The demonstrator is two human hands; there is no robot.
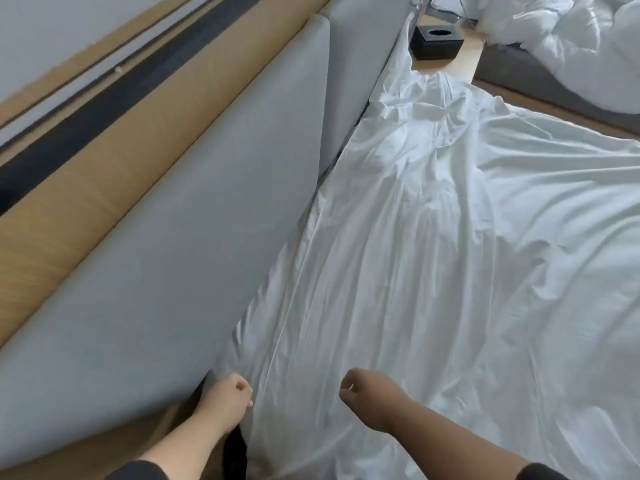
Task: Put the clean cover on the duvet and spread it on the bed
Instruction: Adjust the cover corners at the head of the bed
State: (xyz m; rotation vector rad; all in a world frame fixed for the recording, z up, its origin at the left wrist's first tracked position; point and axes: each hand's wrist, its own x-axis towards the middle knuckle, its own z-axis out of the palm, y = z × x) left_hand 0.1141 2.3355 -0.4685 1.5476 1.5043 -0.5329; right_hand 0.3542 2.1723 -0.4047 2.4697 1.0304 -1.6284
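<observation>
A white duvet cover lies stretched and wrinkled across the bed, running from the near edge to the far corner by the headboard. My left hand grips the cover's near corner next to the headboard, fingers curled round the cloth. My right hand grips the near edge of the cover a little to the right, fist closed on the fabric. A bunched white duvet lies on a second bed at the top right.
A grey padded headboard runs along the left, backed by a wooden wall panel. A black tissue box sits on a wooden bedside table at the far end. A strip of floor separates the two beds.
</observation>
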